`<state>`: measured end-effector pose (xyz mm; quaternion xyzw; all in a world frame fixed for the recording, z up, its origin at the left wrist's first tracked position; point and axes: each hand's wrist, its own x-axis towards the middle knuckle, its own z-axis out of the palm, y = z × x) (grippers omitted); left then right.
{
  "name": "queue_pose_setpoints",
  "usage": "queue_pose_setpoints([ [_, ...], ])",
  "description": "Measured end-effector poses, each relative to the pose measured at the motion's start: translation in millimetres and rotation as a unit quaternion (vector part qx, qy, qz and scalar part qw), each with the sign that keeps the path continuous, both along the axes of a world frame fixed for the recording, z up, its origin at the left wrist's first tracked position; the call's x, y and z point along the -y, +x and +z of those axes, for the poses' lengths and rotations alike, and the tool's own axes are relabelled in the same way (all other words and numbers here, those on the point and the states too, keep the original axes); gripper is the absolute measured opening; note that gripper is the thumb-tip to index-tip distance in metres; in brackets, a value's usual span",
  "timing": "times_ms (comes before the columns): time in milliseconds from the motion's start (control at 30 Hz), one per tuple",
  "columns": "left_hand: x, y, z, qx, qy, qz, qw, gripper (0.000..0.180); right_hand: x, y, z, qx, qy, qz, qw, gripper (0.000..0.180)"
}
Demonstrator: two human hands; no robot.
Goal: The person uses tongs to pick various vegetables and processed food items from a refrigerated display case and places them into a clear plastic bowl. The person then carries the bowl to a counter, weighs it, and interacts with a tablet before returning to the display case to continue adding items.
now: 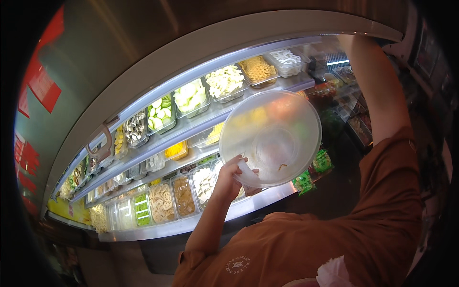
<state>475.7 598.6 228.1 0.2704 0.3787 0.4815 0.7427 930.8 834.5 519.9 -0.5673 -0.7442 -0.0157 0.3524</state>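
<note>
My left hand (pixel 231 178) is closed on the rim of a large translucent plastic bowl (pixel 272 124), tilted so that its inside faces me. Beneath the thumb lies a white slip (pixel 247 172), pressed against the bowl. A small brownish strip (pixel 282 167) is inside, and the rest of the bowl looks bare. Raised far to the upper right, my right hand (pixel 353 42) reaches to the top edge of the display case. Its fingers are hidden behind that edge and glare, so their hold does not show.
The lit display case (pixel 191 124) has tiered shelves of clear tubs: sliced cucumber (pixel 160 115), cauliflower (pixel 224 81), lotus root slices (pixel 162 203) and white noodle-like food (pixel 287 57). Green packets (pixel 322 161) hang at its right end. A curved hood (pixel 143 57) overhangs it.
</note>
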Motion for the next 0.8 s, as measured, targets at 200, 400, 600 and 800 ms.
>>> queue_pose_setpoints([
  [200, -12, -5, 15, -0.047, -0.013, -0.009, 0.999, 0.069, 11, -1, 4, 0.0, -0.005, 0.014, 1.0, 0.045],
  [400, -32, -24, 27, -0.041, 0.002, -0.001, 0.999, 0.062, 62, -25, -4, -0.003, -0.145, 0.135, 0.98, 0.045],
  [600, -55, -31, 28, -0.054, 0.015, 0.001, 0.998, 0.058, 126, -57, -64, 0.038, -0.475, 0.147, 0.867, 0.053],
  [800, -53, -27, 25, -0.057, 0.008, 0.006, 0.998, 0.054, 107, -39, -56, -0.038, -0.37, 0.163, 0.914, 0.055],
])
